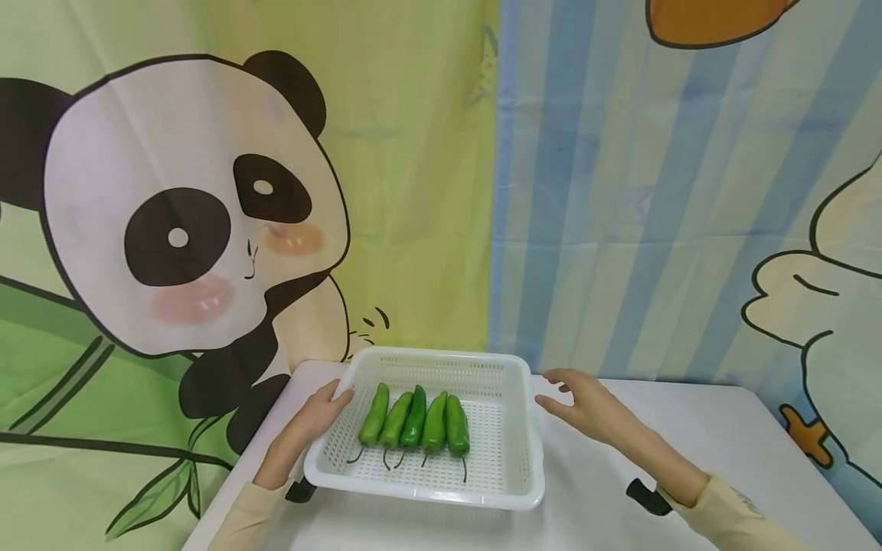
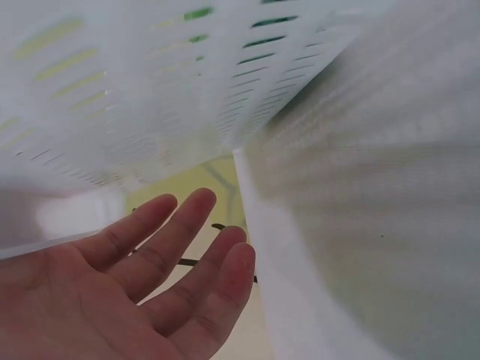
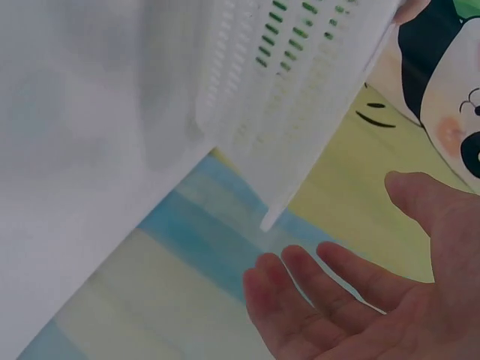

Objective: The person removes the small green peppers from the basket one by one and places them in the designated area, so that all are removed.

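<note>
A white plastic basket [image 1: 513,428] with slotted walls stands on the white table and holds several green peppers [image 1: 413,421] side by side, their stems toward me. My left hand [image 1: 320,413] is at the basket's left rim, thumb hooked over the edge. In the left wrist view, the left fingers [image 2: 199,262] extend below the rim, outside the slotted wall. My right hand [image 1: 589,405] hovers just off the right rim, with thumb and fingers spread. The right wrist view shows a gap between the right fingers [image 3: 296,285] and the basket.
The white table [image 1: 661,413] extends to the right of the basket. Behind it hang a yellow-green curtain [image 1: 420,191] with a panda print and a blue striped curtain [image 1: 606,191]. Black straps sit near both wrists.
</note>
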`<state>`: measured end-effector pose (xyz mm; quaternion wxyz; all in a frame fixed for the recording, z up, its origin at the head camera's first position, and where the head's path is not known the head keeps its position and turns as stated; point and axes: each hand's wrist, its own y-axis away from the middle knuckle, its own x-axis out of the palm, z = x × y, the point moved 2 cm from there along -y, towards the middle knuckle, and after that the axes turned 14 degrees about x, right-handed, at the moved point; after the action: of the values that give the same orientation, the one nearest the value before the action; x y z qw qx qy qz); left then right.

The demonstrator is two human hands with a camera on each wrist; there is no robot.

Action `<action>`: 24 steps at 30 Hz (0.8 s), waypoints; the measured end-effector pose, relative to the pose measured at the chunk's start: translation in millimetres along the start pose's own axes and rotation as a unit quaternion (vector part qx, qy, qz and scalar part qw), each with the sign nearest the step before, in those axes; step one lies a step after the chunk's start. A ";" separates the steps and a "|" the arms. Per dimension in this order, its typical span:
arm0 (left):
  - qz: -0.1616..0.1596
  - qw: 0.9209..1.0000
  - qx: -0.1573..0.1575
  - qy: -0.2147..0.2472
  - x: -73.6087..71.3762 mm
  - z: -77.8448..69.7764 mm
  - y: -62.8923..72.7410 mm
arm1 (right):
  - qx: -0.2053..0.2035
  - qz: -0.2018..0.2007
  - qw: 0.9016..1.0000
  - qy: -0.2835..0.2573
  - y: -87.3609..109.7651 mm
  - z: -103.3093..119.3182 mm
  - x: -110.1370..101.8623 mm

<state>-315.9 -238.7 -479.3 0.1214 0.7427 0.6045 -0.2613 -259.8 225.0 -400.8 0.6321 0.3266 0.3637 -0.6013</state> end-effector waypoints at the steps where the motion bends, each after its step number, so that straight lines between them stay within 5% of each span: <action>1: -0.001 1.000 0.000 0.001 0.0 -0.4 0.7 | -0.003 0.001 1.000 -0.001 0.2 3.4 0.4; 24: -0.005 1.000 0.003 0.016 -0.8 2.8 -0.6 | -0.036 0.106 0.994 -0.010 -25.3 68.6 1.0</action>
<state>-317.3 -240.6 -481.2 0.1080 0.7444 0.6091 -0.2513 -280.5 164.6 -365.2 0.7076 0.3343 0.3420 -0.5202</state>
